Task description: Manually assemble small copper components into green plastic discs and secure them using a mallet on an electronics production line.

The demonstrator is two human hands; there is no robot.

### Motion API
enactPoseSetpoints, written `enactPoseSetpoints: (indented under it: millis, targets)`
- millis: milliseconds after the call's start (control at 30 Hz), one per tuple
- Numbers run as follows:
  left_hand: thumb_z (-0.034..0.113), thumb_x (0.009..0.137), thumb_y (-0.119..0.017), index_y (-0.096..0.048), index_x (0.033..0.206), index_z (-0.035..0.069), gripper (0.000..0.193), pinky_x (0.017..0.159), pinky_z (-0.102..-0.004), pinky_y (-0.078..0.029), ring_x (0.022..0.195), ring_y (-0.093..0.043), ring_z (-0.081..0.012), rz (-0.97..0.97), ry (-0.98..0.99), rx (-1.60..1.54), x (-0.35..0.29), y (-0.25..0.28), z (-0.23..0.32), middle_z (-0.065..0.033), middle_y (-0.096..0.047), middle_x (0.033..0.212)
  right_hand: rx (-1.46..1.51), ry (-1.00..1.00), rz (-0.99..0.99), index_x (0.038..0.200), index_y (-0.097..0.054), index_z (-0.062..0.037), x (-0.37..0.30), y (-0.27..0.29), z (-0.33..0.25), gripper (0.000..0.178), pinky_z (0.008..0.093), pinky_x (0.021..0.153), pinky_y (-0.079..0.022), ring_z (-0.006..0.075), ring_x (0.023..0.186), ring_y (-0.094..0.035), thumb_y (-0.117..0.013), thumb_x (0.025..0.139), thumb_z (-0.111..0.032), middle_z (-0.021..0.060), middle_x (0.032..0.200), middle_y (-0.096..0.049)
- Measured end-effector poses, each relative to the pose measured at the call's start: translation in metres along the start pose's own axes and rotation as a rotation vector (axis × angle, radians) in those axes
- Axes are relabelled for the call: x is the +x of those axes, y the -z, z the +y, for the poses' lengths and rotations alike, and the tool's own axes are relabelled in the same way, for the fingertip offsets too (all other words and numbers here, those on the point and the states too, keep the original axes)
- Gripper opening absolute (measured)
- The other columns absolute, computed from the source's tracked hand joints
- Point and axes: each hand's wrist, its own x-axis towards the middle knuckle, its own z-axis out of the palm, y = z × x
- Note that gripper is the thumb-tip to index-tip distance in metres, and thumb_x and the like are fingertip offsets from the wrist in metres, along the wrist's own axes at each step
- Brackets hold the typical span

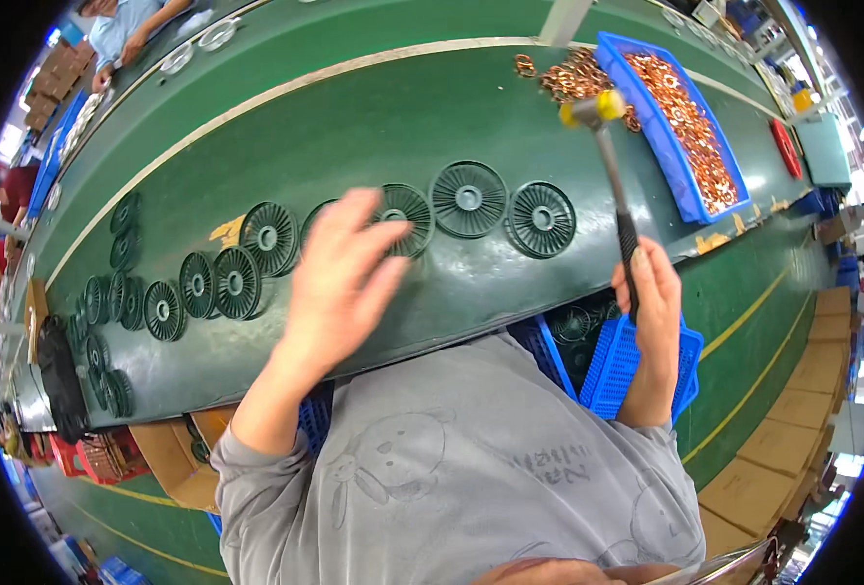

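Note:
My right hand [654, 292] is closed round the black grip of a mallet [611, 166], which stands raised with its yellow-faced head [593, 109] near the copper rings. My left hand [344, 278] is spread and holds nothing, slightly blurred above the row of dark green slotted plastic discs. It partly covers one disc [404, 219] and another beside it. Right of it lie two more round discs, one disc [469, 198] and a second disc [542, 218], each with a pale hub. Several others, such as a disc [269, 239], run off leftward along the green table [373, 127].
A blue tray [646, 122] full of copper rings stands at the far right, with a loose heap of rings [576, 76] beside it. Blue baskets [612, 366] are below the table edge. Cardboard boxes [792, 419] line the right side. Another person [134, 34] sits across the table.

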Motion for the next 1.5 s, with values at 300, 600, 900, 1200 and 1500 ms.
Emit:
enactPoseSetpoints:
  millis: [300, 600, 900, 1200, 1500]
  targets:
    - [0.031, 0.067, -0.081, -0.033, 0.141, 0.011, 0.090, 0.111, -0.0545, -0.022, 0.130, -0.039, -0.0395, -0.169, -0.255, 0.028, 0.085, -0.130, 0.040, -0.0219, -0.047, 0.133, 0.010, 0.127, 0.210, 0.132, -0.046, -0.0010, -0.068, 0.027, -0.024, 0.036, 0.0161, 0.047, -0.029, 0.0025, 0.053, -0.040, -0.043, 0.100, -0.018, 0.0010, 0.072, -0.054]
    - [0.035, 0.059, -0.086, -0.010, 0.149, 0.012, 0.120, 0.113, -0.0533, -0.021, 0.119, -0.053, -0.0329, -0.325, -0.013, -0.115, 0.097, -0.141, 0.036, -0.0197, -0.057, 0.123, -0.502, -0.069, -0.053, 0.131, -0.052, -0.0062, -0.063, 0.035, 0.020, 0.037, 0.0238, 0.056, -0.043, 0.0085, 0.061, -0.049, -0.051, 0.094, -0.007, 0.0028, 0.074, -0.057]
    - [0.039, 0.060, -0.084, -0.006, 0.148, 0.007, 0.123, 0.115, -0.0510, -0.016, 0.121, -0.052, -0.0328, -0.273, -0.009, -0.156, 0.094, -0.143, 0.037, -0.0207, -0.056, 0.124, -0.662, 0.128, -0.217, 0.134, -0.047, -0.0059, -0.030, 0.020, 0.026, 0.040, 0.0243, 0.062, -0.046, 0.0080, 0.064, -0.051, -0.049, 0.095, -0.008, 0.0094, 0.105, -0.067]
    - [0.035, 0.061, -0.084, -0.020, 0.148, 0.007, 0.112, 0.115, -0.0538, -0.011, 0.138, -0.026, -0.0396, -0.262, -0.067, 0.138, 0.085, -0.072, -0.002, -0.0236, -0.037, 0.143, -0.427, 0.084, -0.287, 0.132, -0.053, -0.0066, -0.063, 0.037, 0.003, 0.039, 0.0232, 0.056, -0.042, 0.0074, 0.058, -0.048, -0.051, 0.093, -0.005, -0.0001, 0.064, -0.049]
    - [0.031, 0.061, -0.084, -0.023, 0.144, 0.004, 0.106, 0.115, -0.0529, -0.013, 0.122, -0.050, -0.0327, -0.328, -0.007, 0.087, 0.084, -0.087, 0.000, -0.0213, -0.053, 0.127, -0.315, 0.145, 0.015, 0.130, -0.053, -0.0008, -0.047, 0.023, -0.026, 0.040, 0.0212, 0.056, -0.040, 0.0061, 0.061, -0.047, -0.047, 0.090, 0.002, 0.0022, 0.075, -0.054]
